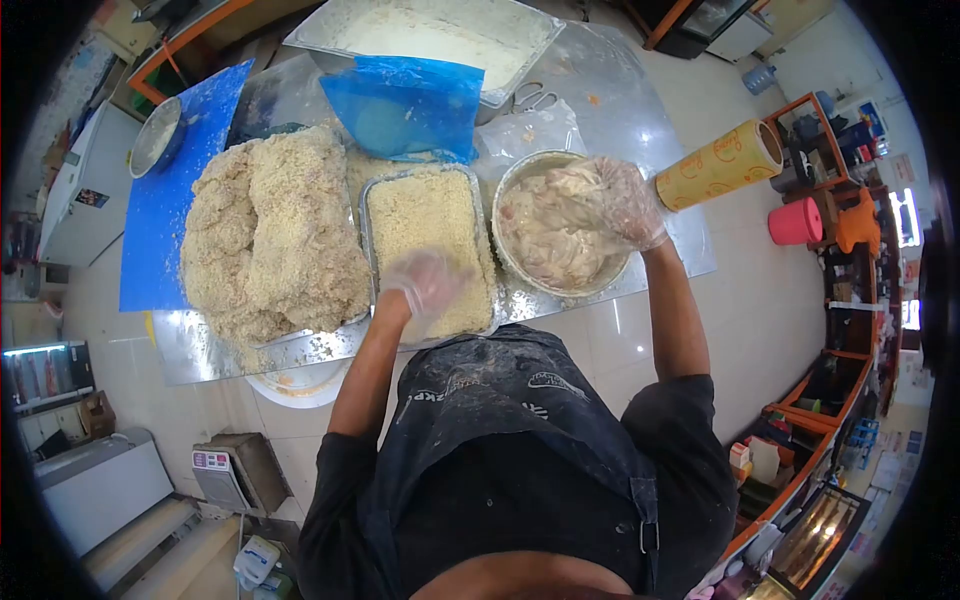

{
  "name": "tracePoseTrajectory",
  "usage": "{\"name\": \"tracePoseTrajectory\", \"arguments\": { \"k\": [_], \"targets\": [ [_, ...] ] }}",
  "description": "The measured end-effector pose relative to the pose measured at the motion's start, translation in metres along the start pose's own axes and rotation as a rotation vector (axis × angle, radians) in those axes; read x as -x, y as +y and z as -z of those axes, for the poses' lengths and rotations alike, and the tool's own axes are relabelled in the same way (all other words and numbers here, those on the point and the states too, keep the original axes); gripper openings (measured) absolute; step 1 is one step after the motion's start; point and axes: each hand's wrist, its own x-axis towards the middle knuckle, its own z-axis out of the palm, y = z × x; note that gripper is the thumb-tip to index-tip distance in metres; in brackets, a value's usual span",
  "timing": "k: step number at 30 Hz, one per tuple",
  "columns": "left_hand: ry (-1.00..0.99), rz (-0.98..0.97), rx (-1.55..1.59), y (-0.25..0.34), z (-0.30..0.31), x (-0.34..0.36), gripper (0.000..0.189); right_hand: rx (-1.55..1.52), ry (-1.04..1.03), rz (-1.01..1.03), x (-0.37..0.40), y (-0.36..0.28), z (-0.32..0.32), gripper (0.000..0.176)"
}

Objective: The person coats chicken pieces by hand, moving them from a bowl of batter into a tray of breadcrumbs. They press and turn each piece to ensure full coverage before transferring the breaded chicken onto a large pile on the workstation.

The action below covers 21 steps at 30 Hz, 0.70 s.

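Note:
My left hand point(432, 283), in a clear plastic glove, is over the lower part of a metal tray of yellowish crumbs point(425, 210); its fingers are smeared by motion. My right hand point(625, 205), gloved too, is at the right side of a round metal bowl point(508, 255), its fingers closed on pale, wet, battered pieces point(555, 230). To the left of the crumb tray rises a big heap of crumb-coated pieces point(280, 230).
Behind the trays are a blue plastic bag point(410, 105), a large tray of white flour point(430, 35) and scissors point(533, 97). A yellow roll point(720, 165) lies right of the bowl. A metal bowl point(157, 138) sits on a blue sheet point(150, 240) at the left.

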Motion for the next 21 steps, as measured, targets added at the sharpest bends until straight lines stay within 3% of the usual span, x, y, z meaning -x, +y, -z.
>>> {"name": "tracePoseTrajectory", "arguments": {
  "k": [2,3,6,10,12,16,18,21],
  "targets": [
    [0.004,0.133,-0.072,0.021,0.046,-0.028,0.067,0.14,-0.011,0.065,-0.018,-0.013,-0.001,0.041],
    [0.021,0.169,-0.353,0.055,0.085,-0.031,0.068,0.238,-0.009,0.11,-0.029,-0.015,-0.002,0.042],
    [0.297,-0.002,-0.506,0.023,0.065,-0.061,0.059,0.299,0.05,0.157,-0.064,0.034,-0.023,0.036],
    [-0.069,0.086,-0.45,0.031,0.073,-0.055,0.064,0.317,0.054,0.289,-0.083,0.008,-0.03,0.031],
    [-0.3,0.164,-0.399,0.047,0.09,-0.046,0.067,0.224,0.014,0.16,-0.074,-0.037,-0.031,0.03],
    [-0.181,-0.058,-0.455,0.001,0.049,-0.027,0.064,-0.045,-0.039,0.154,-0.085,-0.047,-0.043,0.047],
    [-0.173,-0.039,-0.611,0.012,0.035,0.007,0.072,-0.029,-0.008,0.203,-0.075,-0.069,-0.045,0.043],
    [-0.069,-0.001,-0.563,0.043,0.036,0.063,0.073,0.052,-0.012,0.312,-0.078,-0.075,-0.078,0.038]
  ]
}}
